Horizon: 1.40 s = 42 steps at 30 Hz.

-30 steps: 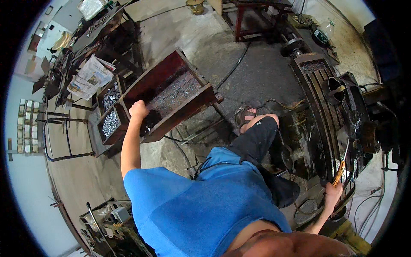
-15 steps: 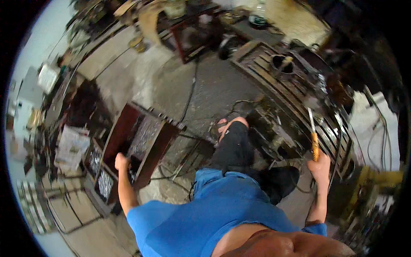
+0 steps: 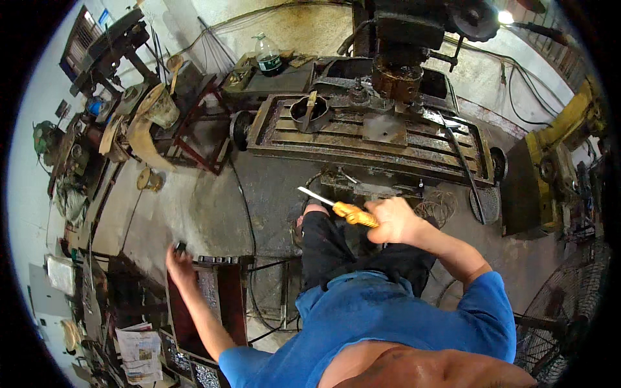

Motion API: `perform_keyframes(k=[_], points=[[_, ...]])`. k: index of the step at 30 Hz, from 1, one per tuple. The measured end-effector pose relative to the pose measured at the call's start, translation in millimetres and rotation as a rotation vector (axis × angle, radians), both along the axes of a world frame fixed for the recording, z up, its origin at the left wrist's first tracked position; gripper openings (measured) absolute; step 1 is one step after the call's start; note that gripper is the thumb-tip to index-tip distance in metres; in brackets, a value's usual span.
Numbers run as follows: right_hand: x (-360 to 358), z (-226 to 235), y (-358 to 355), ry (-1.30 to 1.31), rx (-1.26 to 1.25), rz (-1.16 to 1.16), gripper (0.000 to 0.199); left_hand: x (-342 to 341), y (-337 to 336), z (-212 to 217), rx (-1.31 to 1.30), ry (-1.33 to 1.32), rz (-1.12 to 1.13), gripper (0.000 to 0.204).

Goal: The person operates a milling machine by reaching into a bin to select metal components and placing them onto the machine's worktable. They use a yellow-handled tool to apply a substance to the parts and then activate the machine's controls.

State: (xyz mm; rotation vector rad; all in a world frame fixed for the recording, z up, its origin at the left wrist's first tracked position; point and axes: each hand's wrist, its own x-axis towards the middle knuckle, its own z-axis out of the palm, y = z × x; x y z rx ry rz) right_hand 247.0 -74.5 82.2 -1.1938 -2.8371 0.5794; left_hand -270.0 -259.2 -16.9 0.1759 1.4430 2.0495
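My right hand (image 3: 396,220) grips a screwdriver (image 3: 343,208) by its yellow handle, with the metal shaft pointing left and slightly up. It hovers above my knee in dark trousers, just in front of the milling machine's slotted table (image 3: 362,139). My left hand (image 3: 178,262) is stretched out to the left over the top edge of a reddish-brown metal tray (image 3: 223,304). It pinches a small dark piece (image 3: 180,246) at its fingertips.
A dark ring-shaped part (image 3: 309,111) sits on the machine table under the milling head (image 3: 398,71). A plastic bottle (image 3: 267,57) stands behind it. Cables cross the concrete floor (image 3: 194,207). There is a cluttered bench at left, a yellow machine (image 3: 550,155) and a fan guard at right.
The view has swung toward the milling machine. My right hand brought the screwdriver from the far right to the centre. My left hand lifted from the tray of metal parts to its upper edge.
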Motion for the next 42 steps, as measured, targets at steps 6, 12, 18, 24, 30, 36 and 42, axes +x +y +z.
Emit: perform_keyframes(k=[6, 12, 18, 24, 30, 36, 42], points=[[-41.0, -12.5, 7.9, 0.086, 0.104, -0.019, 0.025, 128.2, 185.0, -2.2, 0.13, -0.035, -0.473, 0.032], [-32.8, -1.4, 32.6, 0.038, 0.001, -0.147, 0.029, 209.3, 257.8, 3.9, 0.183, 0.019, -0.699, 0.022], [39.8, -7.3, 28.3, 0.025, -0.009, -0.184, 0.031, 245.7, 286.2, 16.3, 0.119, 0.097, -0.867, 0.025], [106.9, 13.2, 12.4, 0.083, -0.023, -0.443, 0.029, 324.0, 316.5, 39.2, 0.083, 0.247, -1.068, 0.016], [157.0, 36.3, 21.3, 0.599, 0.032, -0.524, 0.039, 393.0, 381.8, 28.0, 0.059, 1.294, -0.964, 0.02], [180.8, -10.1, 68.2, 1.287, 0.027, -0.367, 0.033, 422.5, 409.0, 25.6, 0.141, 1.815, -0.827, 0.022], [177.8, -137.9, 82.7, 0.744, -0.066, -0.708, 0.031, 427.5, 400.3, 30.9, -0.057, 1.934, -0.825, 0.022]])
